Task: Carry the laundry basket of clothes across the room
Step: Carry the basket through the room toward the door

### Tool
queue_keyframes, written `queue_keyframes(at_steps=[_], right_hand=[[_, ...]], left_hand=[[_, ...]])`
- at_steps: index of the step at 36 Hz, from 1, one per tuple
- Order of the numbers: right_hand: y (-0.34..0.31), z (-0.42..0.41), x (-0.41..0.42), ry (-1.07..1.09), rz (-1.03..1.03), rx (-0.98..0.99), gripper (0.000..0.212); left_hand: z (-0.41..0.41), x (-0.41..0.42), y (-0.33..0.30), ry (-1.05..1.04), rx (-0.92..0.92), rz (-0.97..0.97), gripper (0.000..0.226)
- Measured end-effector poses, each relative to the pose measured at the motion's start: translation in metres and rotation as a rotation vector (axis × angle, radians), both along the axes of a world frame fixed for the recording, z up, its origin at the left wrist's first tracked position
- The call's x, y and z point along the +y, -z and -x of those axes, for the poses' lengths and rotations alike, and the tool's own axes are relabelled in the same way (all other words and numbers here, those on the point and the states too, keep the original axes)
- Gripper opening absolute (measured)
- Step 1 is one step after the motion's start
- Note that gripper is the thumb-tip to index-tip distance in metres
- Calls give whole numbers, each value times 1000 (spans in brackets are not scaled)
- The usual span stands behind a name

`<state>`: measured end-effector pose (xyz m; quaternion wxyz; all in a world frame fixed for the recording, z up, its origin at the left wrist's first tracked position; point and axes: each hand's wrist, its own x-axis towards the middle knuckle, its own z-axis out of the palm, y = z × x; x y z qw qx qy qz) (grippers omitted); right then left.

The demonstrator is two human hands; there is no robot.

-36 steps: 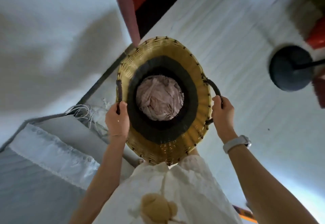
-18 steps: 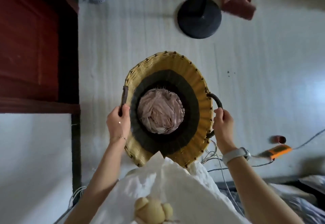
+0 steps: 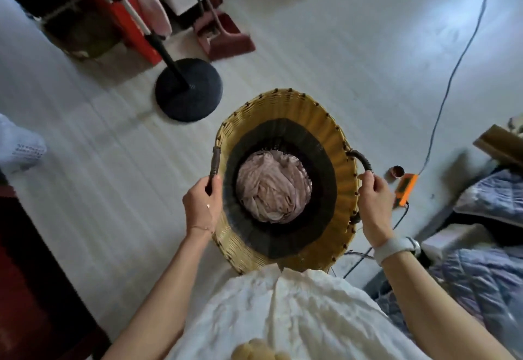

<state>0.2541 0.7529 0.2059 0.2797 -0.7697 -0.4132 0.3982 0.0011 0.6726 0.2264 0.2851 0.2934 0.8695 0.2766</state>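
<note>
Round woven wicker laundry basket [image 3: 336,144], tan rim with a dark band inside, hangs in front of my waist, clear of the pale floor [image 3: 325,48]. My left hand [image 3: 202,204] is curled closed around the lower end of the dark wrapped left handle [image 3: 215,160]; my right hand [image 3: 373,198] is clenched on the dark looped right handle [image 3: 362,160]. Those two handles are the correct pick points: opposite sides, so load stays balanced. Wicker wall looks stiff, should hold shape, no need to support the base. Load is one crumpled pink cloth bundle [image 3: 273,191] sitting low at the bottom, soft, probably light, unlikely to shift or spill. Wrapped handles look grippy. Black round stand base [image 3: 188,89] sits ahead-left, orange device [image 3: 406,188] with cable at right: both near my path, I'd steer between them
</note>
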Motion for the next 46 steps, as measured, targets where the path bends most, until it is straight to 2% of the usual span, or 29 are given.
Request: queue_keyframes(at_steps=[5, 8, 11, 18, 28, 34, 40, 46], right_hand=[[-8, -23, 56, 164, -39, -11, 40], [-12, -31, 92, 273, -51, 8, 39], [-16, -40, 128, 378, -56, -1, 46], [-21, -63, 204, 556, -60, 11, 45], [-16, -123, 286, 735, -55, 36, 44], [-14, -188, 365, 740, -72, 59, 40], [-15, -253, 446, 732, -36, 55, 47], [-22, -305, 517, 740, -32, 37, 41]], left_hand=[[-14, 92, -1, 244, 61, -59, 34], [-21, 150, -1, 442, 153, -86, 31], [-24, 210, -4, 618, 266, -90, 29], [-54, 337, -10, 816, 312, -134, 26], [-134, 472, -9, 811, 191, -136, 28], [-201, 550, -11, 736, 129, -105, 32], [-273, 627, -23, 618, 63, -46, 31], [-325, 702, -30, 631, 37, -48, 31]])
